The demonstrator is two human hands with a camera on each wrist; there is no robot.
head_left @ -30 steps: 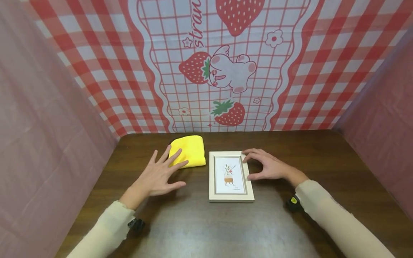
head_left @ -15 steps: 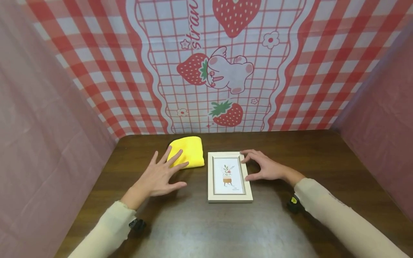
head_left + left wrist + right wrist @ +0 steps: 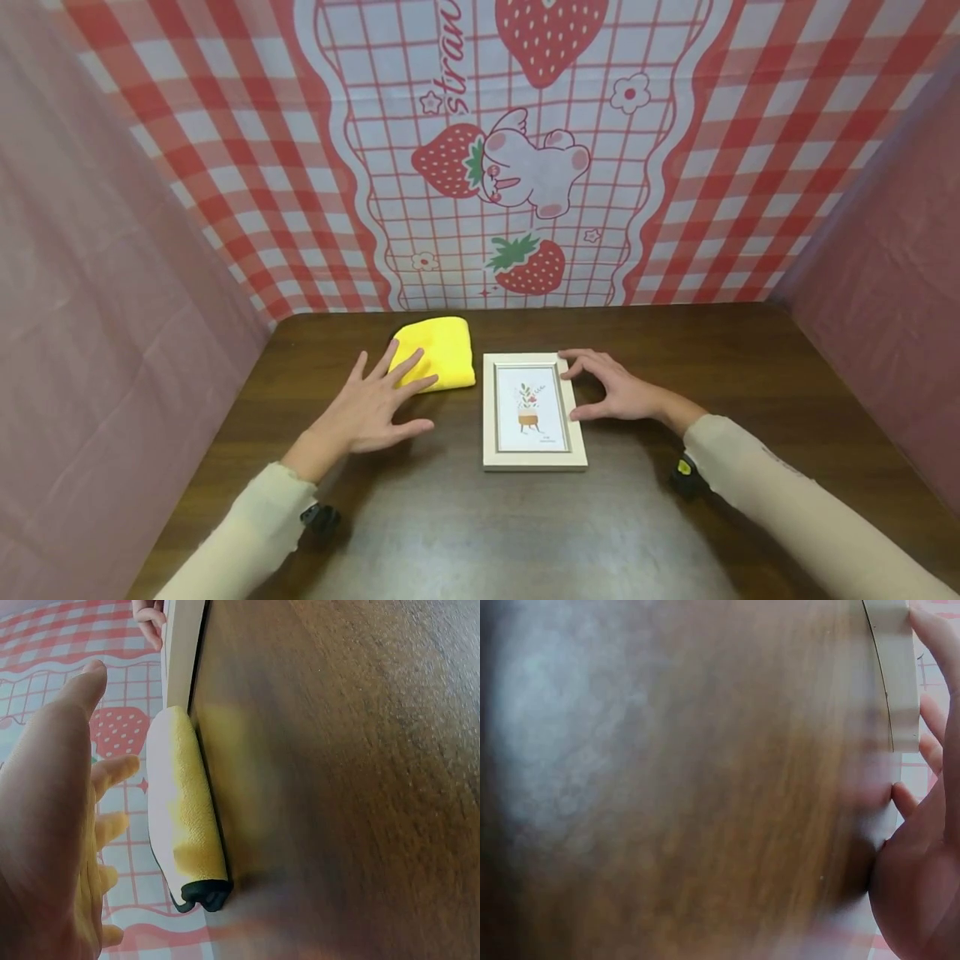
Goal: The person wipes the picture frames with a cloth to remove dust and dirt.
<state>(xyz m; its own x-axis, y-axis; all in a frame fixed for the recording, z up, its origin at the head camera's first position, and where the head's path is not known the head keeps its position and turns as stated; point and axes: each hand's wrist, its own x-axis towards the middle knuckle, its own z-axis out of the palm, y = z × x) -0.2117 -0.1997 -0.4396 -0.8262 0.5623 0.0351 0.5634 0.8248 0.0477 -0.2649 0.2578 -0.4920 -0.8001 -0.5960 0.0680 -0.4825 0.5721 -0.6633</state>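
Observation:
A cream picture frame [image 3: 536, 463] lies face up on the wooden table, with a print of a potted plant inside. My right hand [image 3: 622, 392] is at its right side, thumb and fingertips on that border and not wrapped round it. The right wrist view shows the thumb on the edge of the frame [image 3: 900, 682]. Left of the frame lies a folded yellow cloth [image 3: 448, 350] with a dark trim. My left hand [image 3: 367, 408] is spread above the cloth's near left part, and in the left wrist view a gap separates its fingers from the cloth [image 3: 184, 802].
The dark wooden table [image 3: 465, 533] reaches back to a red-and-white strawberry-print curtain [image 3: 360, 208]. Pink curtains [image 3: 112, 292] hang at both sides. Each wrist carries a small black camera [image 3: 321, 518] by the sleeve cuff.
The view shifted slightly between the first two frames. Both hands, the picture frame and the yellow cloth keep their places.

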